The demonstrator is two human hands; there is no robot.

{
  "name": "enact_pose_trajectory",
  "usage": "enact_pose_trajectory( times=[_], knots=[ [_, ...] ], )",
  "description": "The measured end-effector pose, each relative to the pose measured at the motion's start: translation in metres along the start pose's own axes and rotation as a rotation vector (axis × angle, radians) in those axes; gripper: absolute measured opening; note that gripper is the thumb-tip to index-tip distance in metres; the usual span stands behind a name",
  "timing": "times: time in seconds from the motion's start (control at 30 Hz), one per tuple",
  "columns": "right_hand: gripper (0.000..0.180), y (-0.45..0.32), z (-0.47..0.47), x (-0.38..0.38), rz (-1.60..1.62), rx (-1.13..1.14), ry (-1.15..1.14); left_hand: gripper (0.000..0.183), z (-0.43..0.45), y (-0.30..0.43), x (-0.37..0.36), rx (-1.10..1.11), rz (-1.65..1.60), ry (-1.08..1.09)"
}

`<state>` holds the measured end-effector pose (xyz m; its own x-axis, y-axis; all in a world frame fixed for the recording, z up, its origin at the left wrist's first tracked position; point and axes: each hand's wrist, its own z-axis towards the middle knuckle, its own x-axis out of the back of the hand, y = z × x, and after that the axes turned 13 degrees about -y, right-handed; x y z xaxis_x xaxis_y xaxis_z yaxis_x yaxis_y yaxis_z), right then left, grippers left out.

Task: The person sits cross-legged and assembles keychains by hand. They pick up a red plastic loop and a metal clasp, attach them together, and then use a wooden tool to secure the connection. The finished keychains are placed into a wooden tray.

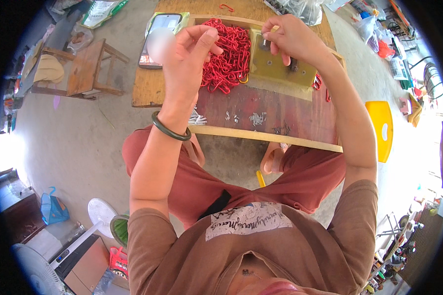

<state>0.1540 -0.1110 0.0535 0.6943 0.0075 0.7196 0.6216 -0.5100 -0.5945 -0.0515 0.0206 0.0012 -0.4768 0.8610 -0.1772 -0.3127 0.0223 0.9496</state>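
Observation:
My right hand (286,38) is over a yellow-green plate (258,70), thumb and forefinger pinched on a small metal pin (264,42). The plate carries several small round metal fittings, and a dark piece (294,66) on it is partly hidden by my fingers. My left hand (192,46) hangs at the left edge of a pile of red metal hooks (227,55), its fingers curled and thumb near the forefinger. Whether anything small sits in it, I cannot tell. Small silver pins (257,118) and darker pins (281,129) lie in loose heaps on the reddish tray board (225,105).
A phone (160,29) lies on the wooden table (144,90) left of the tray. Longer metal rods (196,118) rest by the tray's wooden front rim (265,137). Clear plastic bags (302,10) are at the back right. A wooden chair (85,70) stands to the left, a yellow stool (379,127) to the right.

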Motion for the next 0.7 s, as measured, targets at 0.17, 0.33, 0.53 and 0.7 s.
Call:
enact_pose_trajectory(
  times=[0.17, 0.33, 0.53, 0.7],
  knots=[
    [0.022, -0.006, -0.011, -0.006, 0.027, 0.064, 0.067, 0.023, 0.000, -0.001, 0.001, 0.008, -0.023, 0.005],
    [0.023, -0.011, -0.028, -0.066, -0.420, 0.272, 0.239, 0.023, 0.000, -0.002, 0.002, -0.033, 0.009, 0.014],
    [0.020, -0.018, -0.017, -0.117, -0.365, 0.239, 0.234, 0.021, 0.003, -0.005, 0.001, -0.024, -0.066, 0.039],
    [0.019, -0.014, -0.006, -0.114, 0.008, 0.206, 0.205, 0.021, 0.003, -0.006, 0.006, -0.027, -0.035, 0.035]
  ],
)
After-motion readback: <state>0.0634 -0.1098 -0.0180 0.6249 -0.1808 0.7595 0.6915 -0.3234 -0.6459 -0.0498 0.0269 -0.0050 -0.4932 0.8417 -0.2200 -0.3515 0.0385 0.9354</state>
